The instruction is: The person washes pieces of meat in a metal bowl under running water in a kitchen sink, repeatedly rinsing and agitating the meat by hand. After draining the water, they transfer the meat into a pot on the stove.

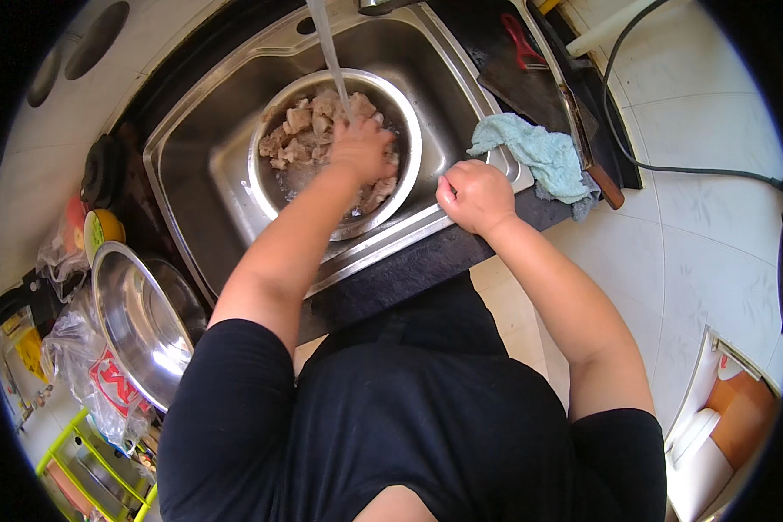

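Note:
A round steel bowl (413, 143) stands in the sink (202, 174), holding water and many pale brown chunks of meat (297, 120). A stream of water (328, 48) falls into it from above. My left hand (364, 150) is inside the bowl, fingers spread and touching the meat close to where the water lands; some fingertips are blurred by the water. At the sink's front right rim rests my right hand (478, 197), curled into a fist with nothing visible in it.
Right of the sink lie a light blue cloth (531, 150), a long wooden-handled tool (605, 184) and a red peeler (522, 42). On the left, a tilted steel basin (143, 322) stands near a plastic bag (104, 374) and a green rack (78, 452). A black cable (696, 170) hangs at right.

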### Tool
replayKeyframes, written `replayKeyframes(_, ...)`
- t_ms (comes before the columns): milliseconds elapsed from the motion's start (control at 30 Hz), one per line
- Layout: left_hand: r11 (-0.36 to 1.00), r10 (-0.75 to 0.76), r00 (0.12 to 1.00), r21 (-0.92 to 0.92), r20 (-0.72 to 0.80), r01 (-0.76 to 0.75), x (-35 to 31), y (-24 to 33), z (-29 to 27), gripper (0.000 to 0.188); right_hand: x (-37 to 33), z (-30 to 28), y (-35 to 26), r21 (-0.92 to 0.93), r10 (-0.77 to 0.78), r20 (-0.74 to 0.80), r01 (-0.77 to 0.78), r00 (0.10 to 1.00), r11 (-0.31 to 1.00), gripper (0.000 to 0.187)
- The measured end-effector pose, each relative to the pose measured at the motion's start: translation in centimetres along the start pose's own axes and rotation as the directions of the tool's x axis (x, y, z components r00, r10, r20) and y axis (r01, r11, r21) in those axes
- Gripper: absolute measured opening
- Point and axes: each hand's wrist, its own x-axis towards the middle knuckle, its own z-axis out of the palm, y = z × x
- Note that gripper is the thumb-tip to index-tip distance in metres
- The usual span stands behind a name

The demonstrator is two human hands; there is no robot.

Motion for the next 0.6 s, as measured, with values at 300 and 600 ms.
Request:
replayKeyframes(300,0.974,-0.164,0.98,0.138,-0.113,0.179,-4.1,-7.6,0.6,0.017,-0.2,0.5,0.2,-0.008,0.019,-0.044,-0.02,0.999,1.0,0.021)
replayKeyframes(600,0.988,-0.145,0.973,0.032,-0.181,0.154,-0.4,-4.8,2.8,0.058,-0.1,0.6,0.1,-0.006,0.023,-0.033,-0.023,0.999,1.0,0.021)
